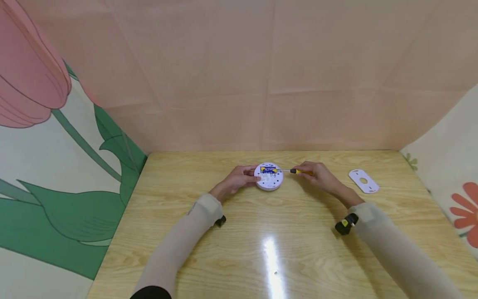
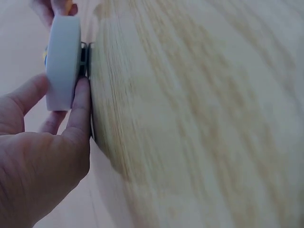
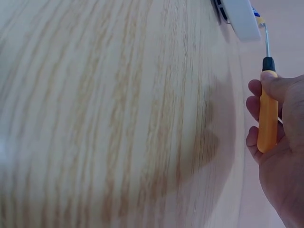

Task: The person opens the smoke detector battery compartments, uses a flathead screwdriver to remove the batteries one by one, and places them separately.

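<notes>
A wood-grained desk [image 1: 239, 257] is spreading below, and a strip of glare [image 1: 273, 265] is shining on its near part. Toward the right, a white plate [image 1: 371, 186] is lying on it, its round hole showing. Behind the desk, a creased pinkish-beige cloth [image 1: 239, 83] is hanging. At left, a printed pink tulip [image 1: 30, 70] is rising above green leaves [image 1: 82, 211]; at right, a red flower [image 1: 469, 214] and a green sprig [image 1: 412, 161] are standing out against white.

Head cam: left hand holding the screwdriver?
No, the right hand grips the screwdriver, while the left hand holds the round white device.
</notes>
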A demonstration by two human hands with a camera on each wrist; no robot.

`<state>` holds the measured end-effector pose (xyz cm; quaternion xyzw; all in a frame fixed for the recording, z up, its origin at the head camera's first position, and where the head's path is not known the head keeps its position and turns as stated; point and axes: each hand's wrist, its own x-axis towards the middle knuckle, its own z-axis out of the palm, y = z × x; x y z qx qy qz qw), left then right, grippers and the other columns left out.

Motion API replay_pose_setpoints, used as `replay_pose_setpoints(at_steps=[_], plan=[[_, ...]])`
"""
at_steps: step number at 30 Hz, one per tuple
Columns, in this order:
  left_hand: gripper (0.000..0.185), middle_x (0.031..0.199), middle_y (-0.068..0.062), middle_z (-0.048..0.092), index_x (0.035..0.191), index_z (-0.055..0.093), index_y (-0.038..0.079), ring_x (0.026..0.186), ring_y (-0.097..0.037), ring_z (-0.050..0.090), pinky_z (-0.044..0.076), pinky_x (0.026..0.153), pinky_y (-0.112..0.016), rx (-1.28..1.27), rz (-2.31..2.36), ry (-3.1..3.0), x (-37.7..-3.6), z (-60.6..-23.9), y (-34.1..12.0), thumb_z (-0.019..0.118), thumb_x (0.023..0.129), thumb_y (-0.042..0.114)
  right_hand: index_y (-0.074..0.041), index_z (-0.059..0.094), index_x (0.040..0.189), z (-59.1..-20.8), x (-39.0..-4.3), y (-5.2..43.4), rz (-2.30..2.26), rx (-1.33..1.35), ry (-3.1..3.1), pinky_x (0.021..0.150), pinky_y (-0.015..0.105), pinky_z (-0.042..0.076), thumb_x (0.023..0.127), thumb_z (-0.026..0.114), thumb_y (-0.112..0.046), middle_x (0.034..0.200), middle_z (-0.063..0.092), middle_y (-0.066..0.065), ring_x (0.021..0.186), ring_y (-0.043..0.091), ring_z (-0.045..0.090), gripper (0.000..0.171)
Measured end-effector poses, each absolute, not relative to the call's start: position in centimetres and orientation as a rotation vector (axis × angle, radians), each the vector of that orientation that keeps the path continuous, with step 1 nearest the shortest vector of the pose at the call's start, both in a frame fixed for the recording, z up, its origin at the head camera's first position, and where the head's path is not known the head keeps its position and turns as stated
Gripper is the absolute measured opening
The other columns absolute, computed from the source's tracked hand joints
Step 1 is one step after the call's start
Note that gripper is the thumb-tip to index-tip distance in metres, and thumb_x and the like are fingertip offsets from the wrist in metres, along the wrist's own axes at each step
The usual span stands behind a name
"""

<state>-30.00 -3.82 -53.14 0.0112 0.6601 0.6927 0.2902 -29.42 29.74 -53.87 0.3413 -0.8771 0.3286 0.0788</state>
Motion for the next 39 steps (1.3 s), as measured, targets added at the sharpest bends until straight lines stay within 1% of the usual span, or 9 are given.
replay_pose_setpoints(at_steps=[8, 14, 18, 24, 29, 32, 35, 37, 39], plan=[[0.060, 0.135, -0.017, 0.065, 0.153, 0.055, 0.007, 0.116, -0.025, 0.068, 0.060, 0.099, -0.033, 0.045, 1.809, 1.795, -30.1, -52.8, -3.7, 0.072, 0.097, -0.006, 0.002, 0.075, 0.126, -53.8, -29.3, 30.1, 0.985, 0.970, -2.669, 0.071, 0.025, 0.053, 0.094, 0.072, 0.010, 0.113, 0.077, 0.018, 0.091, 0.028, 0.071, 0.034], [0.057, 0.130, -0.016, 0.065, 0.152, 0.057, 0.007, 0.114, -0.025, 0.068, 0.061, 0.097, -0.032, 0.070, 1.750, 1.860, -30.3, -52.3, -3.5, 0.070, 0.098, -0.005, 0.002, 0.075, 0.125, -54.0, -29.5, 30.3, 0.952, 0.952, -2.646, 0.078, 0.034, 0.060, 0.092, 0.074, 0.011, 0.113, 0.078, 0.018, 0.097, 0.034, 0.074, 0.035], [0.055, 0.128, -0.017, 0.065, 0.150, 0.058, 0.005, 0.114, -0.026, 0.066, 0.061, 0.096, -0.032, 0.088, 1.737, 1.903, -30.4, -52.1, -3.3, 0.070, 0.098, -0.006, 0.002, 0.076, 0.124, -54.1, -29.4, 30.4, 0.944, 0.942, -2.639, 0.079, 0.038, 0.060, 0.091, 0.074, 0.012, 0.111, 0.078, 0.018, 0.097, 0.035, 0.074, 0.034], [0.049, 0.125, -0.018, 0.066, 0.144, 0.063, 0.001, 0.110, -0.025, 0.065, 0.062, 0.095, -0.033, 0.063, 1.788, 1.941, -30.5, -52.1, -3.2, 0.071, 0.096, -0.008, 0.000, 0.077, 0.124, -54.2, -29.3, 30.7, 0.952, 0.908, -2.652, 0.084, 0.045, 0.060, 0.091, 0.074, 0.012, 0.114, 0.077, 0.019, 0.102, 0.035, 0.074, 0.035], [0.041, 0.127, -0.020, 0.068, 0.139, 0.066, -0.001, 0.113, -0.026, 0.067, 0.061, 0.096, -0.032, 0.080, 1.792, 1.996, -30.6, -52.2, -3.1, 0.070, 0.098, -0.004, -0.004, 0.077, 0.124, -54.0, -29.0, 30.9, 0.942, 0.856, -2.700, 0.078, 0.037, 0.057, 0.096, 0.074, 0.005, 0.111, 0.078, 0.014, 0.096, 0.028, 0.072, 0.030], [0.039, 0.130, -0.020, 0.069, 0.138, 0.067, -0.001, 0.118, -0.028, 0.067, 0.060, 0.097, -0.031, 0.107, 1.779, 2.047, -30.8, -52.3, -3.0, 0.071, 0.100, 0.000, -0.005, 0.077, 0.125, -54.0, -28.9, 31.0, 0.938, 0.821, -2.729, 0.078, 0.036, 0.057, 0.097, 0.074, 0.002, 0.111, 0.078, 0.013, 0.095, 0.027, 0.072, 0.029], [0.044, 0.135, -0.017, 0.069, 0.141, 0.066, 0.003, 0.125, -0.028, 0.066, 0.059, 0.100, -0.031, 0.128, 1.723, 2.123, -30.7, -52.1, -3.0, 0.076, 0.099, 0.010, -0.004, 0.077, 0.125, -54.0, -28.9, 31.2, 0.928, 0.817, -2.733, 0.079, 0.039, 0.058, 0.097, 0.074, 0.002, 0.112, 0.078, 0.014, 0.097, 0.029, 0.073, 0.029], [0.054, 0.141, -0.015, 0.066, 0.147, 0.062, 0.006, 0.130, -0.028, 0.063, 0.056, 0.106, -0.034, 0.162, 1.652, 2.196, -30.6, -51.8, -2.9, 0.080, 0.097, 0.018, -0.004, 0.077, 0.125, -54.0, -28.8, 31.4, 0.932, 0.818, -2.725, 0.078, 0.039, 0.057, 0.097, 0.074, 0.002, 0.111, 0.078, 0.015, 0.095, 0.029, 0.073, 0.029], [0.068, 0.150, -0.013, 0.061, 0.153, 0.055, 0.008, 0.138, -0.028, 0.057, 0.050, 0.114, -0.038, 0.219, 1.558, 2.279, -30.3, -51.5, -2.7, 0.084, 0.094, 0.026, -0.004, 0.078, 0.124, -54.0, -28.8, 31.5, 0.923, 0.821, -2.711, 0.076, 0.036, 0.056, 0.096, 0.075, 0.002, 0.109, 0.078, 0.014, 0.092, 0.027, 0.072, 0.029]])
